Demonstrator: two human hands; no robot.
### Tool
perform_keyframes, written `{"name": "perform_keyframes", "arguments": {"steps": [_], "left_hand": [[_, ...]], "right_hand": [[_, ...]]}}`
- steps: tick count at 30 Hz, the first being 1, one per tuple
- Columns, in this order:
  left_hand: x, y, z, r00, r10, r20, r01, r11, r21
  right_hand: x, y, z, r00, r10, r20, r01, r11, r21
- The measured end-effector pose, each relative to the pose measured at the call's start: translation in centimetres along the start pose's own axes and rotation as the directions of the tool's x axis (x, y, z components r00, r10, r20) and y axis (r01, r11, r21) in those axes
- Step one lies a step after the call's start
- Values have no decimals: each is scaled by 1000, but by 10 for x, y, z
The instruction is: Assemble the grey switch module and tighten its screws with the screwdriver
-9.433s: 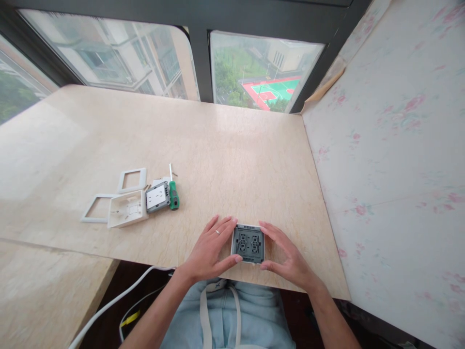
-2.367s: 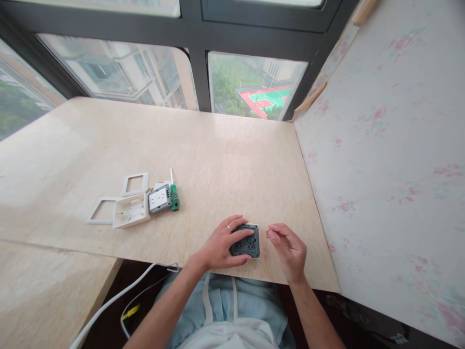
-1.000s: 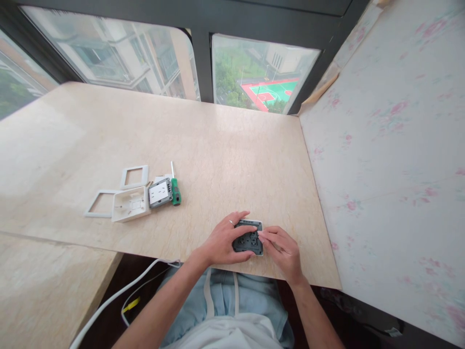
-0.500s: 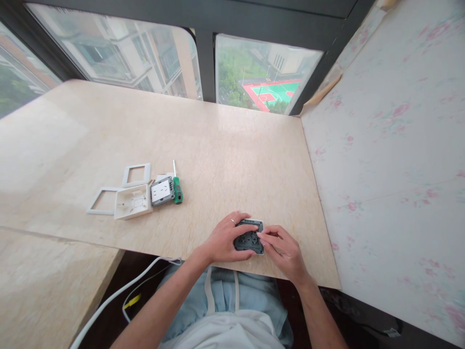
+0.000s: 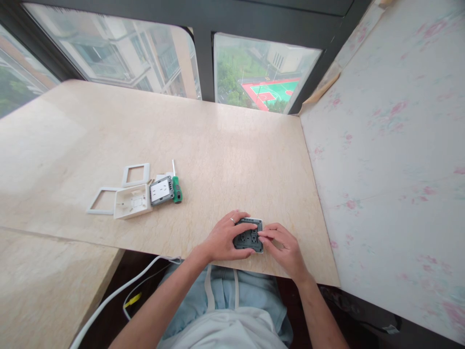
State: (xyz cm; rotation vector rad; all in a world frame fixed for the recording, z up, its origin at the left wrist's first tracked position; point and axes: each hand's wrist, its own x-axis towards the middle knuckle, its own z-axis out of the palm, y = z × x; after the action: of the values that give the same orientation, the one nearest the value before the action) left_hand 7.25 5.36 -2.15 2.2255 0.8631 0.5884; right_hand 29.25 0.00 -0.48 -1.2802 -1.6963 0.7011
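Note:
A grey switch module (image 5: 250, 231) lies back side up near the front edge of the beige marble countertop (image 5: 203, 140). My left hand (image 5: 224, 238), with a ring on one finger, grips the module from its left side, thumb under its near edge and fingers curled over the top. My right hand (image 5: 285, 247) rests at the module's right side, with thumb and forefinger pinched together on its back. What the pinch holds is too small to see.
To the left lie two white frames (image 5: 136, 174) (image 5: 102, 201), a white wall box (image 5: 132, 202), a grey socket module (image 5: 162, 190) and a green-handled screwdriver (image 5: 176, 185). A floral-papered wall (image 5: 385, 160) bounds the right side. Windows run along the back. White cables (image 5: 119, 295) hang below the counter.
My right hand has moved in from beside the module until its pinched fingers rest on the module's back. The left hand has kept its grip. The parts at left have not moved.

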Motion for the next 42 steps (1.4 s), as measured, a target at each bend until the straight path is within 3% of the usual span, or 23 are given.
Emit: {"name": "perform_keyframes", "arguments": {"steps": [24,35,42], "left_hand": [[1,-1,-1,1000,14,13,-14,1000,11],[3,2,-5,999,-5,50,5,1000,0],[1,0,-4,999,4,42,-4,1000,-11]], "right_hand": [[-6,3,1,999,-44,-6,44,999,-15],[-10,4,-4,990,-42,-137,40,999,-23],[-7,4,1,996,-64,-63,64,998,-4]]}}
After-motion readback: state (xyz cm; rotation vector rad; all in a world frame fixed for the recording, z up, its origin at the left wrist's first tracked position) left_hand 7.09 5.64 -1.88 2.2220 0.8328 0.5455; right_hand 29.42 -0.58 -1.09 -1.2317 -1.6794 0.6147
